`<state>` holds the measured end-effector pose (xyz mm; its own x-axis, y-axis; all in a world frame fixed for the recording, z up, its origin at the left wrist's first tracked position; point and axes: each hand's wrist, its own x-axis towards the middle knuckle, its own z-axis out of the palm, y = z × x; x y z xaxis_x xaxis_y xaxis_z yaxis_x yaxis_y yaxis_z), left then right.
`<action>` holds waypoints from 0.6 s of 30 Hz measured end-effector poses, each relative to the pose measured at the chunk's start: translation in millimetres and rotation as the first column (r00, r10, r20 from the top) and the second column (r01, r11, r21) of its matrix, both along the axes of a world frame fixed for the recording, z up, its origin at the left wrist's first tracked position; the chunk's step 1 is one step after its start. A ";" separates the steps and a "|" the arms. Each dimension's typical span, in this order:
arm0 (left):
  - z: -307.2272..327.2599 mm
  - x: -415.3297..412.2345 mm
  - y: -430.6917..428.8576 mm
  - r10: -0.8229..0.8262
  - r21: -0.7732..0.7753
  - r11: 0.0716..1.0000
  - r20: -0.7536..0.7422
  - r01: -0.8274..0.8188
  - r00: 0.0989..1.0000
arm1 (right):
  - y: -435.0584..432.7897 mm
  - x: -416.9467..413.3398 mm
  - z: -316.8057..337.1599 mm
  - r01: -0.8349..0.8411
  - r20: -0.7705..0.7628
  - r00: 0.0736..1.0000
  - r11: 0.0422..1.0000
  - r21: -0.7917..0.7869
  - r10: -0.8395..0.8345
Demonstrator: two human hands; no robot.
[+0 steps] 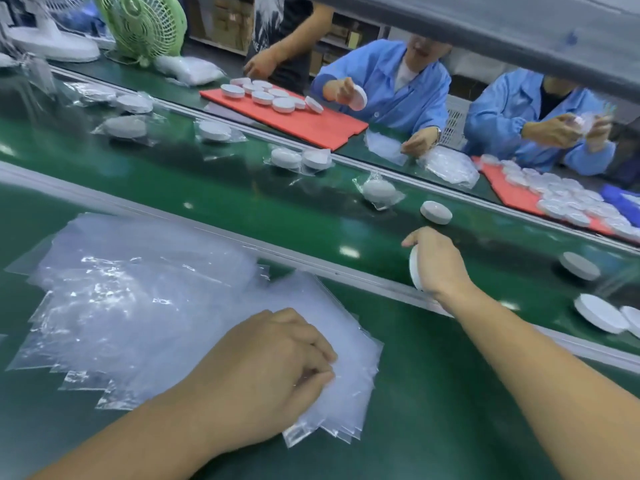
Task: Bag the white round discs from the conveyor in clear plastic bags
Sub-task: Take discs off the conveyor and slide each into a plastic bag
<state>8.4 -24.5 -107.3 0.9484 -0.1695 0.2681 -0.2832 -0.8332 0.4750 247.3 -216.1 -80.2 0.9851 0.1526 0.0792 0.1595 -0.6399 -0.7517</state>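
My right hand [439, 263] grips a white round disc [414, 268] on its edge, just above the near rail of the green conveyor [242, 199]. My left hand [277, 368] rests on a fanned stack of clear plastic bags [138, 306] and pinches the top bag at its right corner. More bare discs lie on the belt: one beyond my right hand [436, 212] and others at the right [579, 266], [601, 313]. Several discs in bags [378, 191] lie farther along the belt to the left.
Across the belt, two people in blue coats handle discs over red trays [311, 124] holding several discs. A green fan [143, 24] and a white fan [52, 43] stand at the far left. A grey beam [519, 32] crosses overhead at top right.
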 end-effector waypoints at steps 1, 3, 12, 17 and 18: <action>-1.5 -0.1 0.5 0.018 -0.017 1.000 0.003 -0.018 1.000 | -6.3 -13.2 6.2 0.029 -0.098 0.995 0.981 0.192 -0.010; -3.0 1.4 0.1 0.048 -0.053 0.997 0.014 -0.047 0.999 | -23.3 -43.0 8.6 0.031 -0.217 0.974 0.909 0.416 0.066; 2.2 -0.1 3.6 -0.008 0.088 0.996 -0.081 0.015 0.997 | -65.8 -137.3 -34.2 -0.415 0.229 0.837 0.849 -0.328 0.498; 6.9 -2.2 4.3 0.026 0.058 0.998 -0.038 -0.024 0.999 | -66.7 -139.9 -29.5 -0.513 0.353 0.762 0.839 -0.181 0.543; 7.4 -2.2 3.8 0.053 -0.020 0.998 -0.039 -0.054 0.998 | -65.7 -141.9 -28.6 -0.536 0.413 0.727 0.829 -0.158 0.549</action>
<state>6.2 -20.7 -99.9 0.9656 -0.1131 0.2343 -0.2198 -0.8364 0.5021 105.4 -281.8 -108.8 0.6004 0.6586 0.4536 0.7816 -0.3632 -0.5072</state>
